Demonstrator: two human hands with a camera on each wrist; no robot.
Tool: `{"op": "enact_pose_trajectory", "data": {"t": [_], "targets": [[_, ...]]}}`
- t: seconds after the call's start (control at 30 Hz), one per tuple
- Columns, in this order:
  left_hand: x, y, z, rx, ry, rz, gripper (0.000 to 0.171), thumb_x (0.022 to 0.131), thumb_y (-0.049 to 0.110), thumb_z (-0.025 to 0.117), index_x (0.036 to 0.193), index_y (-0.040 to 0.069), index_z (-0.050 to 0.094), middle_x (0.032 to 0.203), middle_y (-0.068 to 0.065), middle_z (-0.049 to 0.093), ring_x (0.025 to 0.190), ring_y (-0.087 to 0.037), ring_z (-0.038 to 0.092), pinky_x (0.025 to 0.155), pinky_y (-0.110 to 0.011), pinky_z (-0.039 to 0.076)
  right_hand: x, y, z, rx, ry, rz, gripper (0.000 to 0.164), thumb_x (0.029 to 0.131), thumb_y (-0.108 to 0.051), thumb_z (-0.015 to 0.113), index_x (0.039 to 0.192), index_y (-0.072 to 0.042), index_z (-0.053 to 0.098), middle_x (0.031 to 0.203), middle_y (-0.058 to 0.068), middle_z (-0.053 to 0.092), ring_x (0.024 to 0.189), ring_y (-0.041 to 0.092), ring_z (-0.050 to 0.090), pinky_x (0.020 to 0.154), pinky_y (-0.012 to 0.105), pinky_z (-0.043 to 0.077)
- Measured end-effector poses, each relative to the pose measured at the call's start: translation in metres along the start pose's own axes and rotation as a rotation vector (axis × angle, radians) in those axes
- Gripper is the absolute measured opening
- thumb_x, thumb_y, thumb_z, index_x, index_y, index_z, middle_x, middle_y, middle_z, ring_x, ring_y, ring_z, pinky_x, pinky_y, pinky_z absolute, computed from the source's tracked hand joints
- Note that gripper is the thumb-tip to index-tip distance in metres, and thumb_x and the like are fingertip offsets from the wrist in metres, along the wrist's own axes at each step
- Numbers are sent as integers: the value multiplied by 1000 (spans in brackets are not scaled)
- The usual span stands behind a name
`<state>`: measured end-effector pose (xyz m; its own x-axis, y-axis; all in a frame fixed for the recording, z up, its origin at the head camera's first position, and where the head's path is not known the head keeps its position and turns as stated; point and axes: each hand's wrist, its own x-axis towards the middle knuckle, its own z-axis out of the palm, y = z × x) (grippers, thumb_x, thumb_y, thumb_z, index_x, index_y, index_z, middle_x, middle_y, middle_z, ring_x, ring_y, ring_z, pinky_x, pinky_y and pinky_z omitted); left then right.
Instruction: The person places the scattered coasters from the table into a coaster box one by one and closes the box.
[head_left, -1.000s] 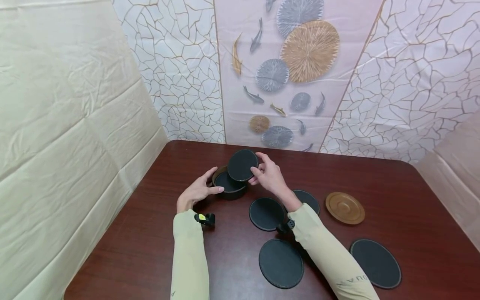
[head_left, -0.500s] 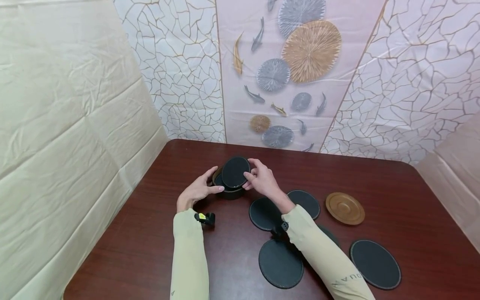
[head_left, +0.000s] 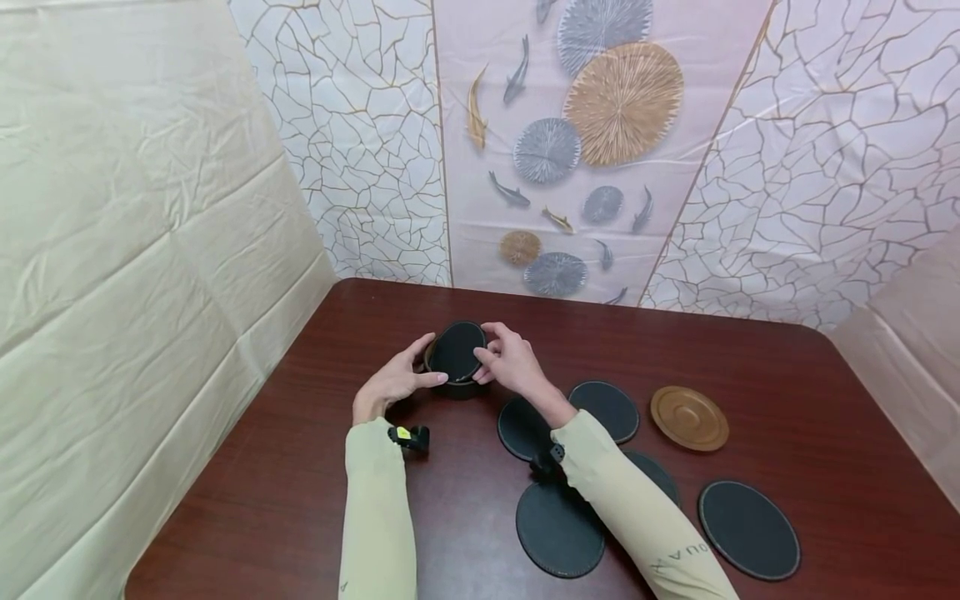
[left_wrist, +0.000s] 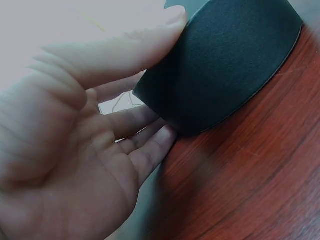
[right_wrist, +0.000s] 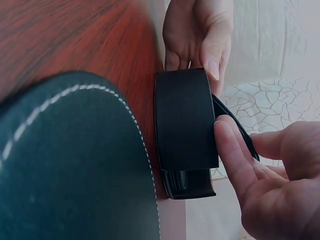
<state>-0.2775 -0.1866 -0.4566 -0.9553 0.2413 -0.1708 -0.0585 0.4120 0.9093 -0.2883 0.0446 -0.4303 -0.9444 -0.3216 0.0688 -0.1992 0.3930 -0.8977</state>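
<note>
My left hand (head_left: 393,383) grips the side of a round black coaster holder (head_left: 463,390), its thumb near the rim and fingers around the far side. In the left wrist view the holder (left_wrist: 225,70) stands on the table. My right hand (head_left: 513,360) pinches the right edge of a round black coaster (head_left: 457,350), which leans tilted into the holder's top. The right wrist view shows this coaster (right_wrist: 234,122) slanting down between thumb and fingers into the holder (right_wrist: 185,120). Edges of stacked coasters (right_wrist: 180,180) show through a gap in the holder's wall.
Several black coasters lie flat around my right forearm, such as one at the front (head_left: 558,533) and one at the right (head_left: 750,531). A brown round disc (head_left: 688,418) with raised rings lies at the right. A patterned cloth (head_left: 555,158) hangs behind the table (head_left: 262,500).
My right hand has moved left and slightly down, bringing the tilted coaster from above the holder's right side into its top. The left hand has stayed on the holder.
</note>
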Motion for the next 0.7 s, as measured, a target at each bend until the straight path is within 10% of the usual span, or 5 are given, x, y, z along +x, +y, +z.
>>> {"op": "enact_pose_trajectory", "data": {"t": [0.7], "targets": [[1,-4,0,-12,-10,19,91,86,26,76,158,26,21,161,-3,28,150,-29,23,119,-50,27,-5,-4,-20,-229,46,2,29,96,-20,62,124,-12,65,106,8,70,98,24,65,85,40,51]]}}
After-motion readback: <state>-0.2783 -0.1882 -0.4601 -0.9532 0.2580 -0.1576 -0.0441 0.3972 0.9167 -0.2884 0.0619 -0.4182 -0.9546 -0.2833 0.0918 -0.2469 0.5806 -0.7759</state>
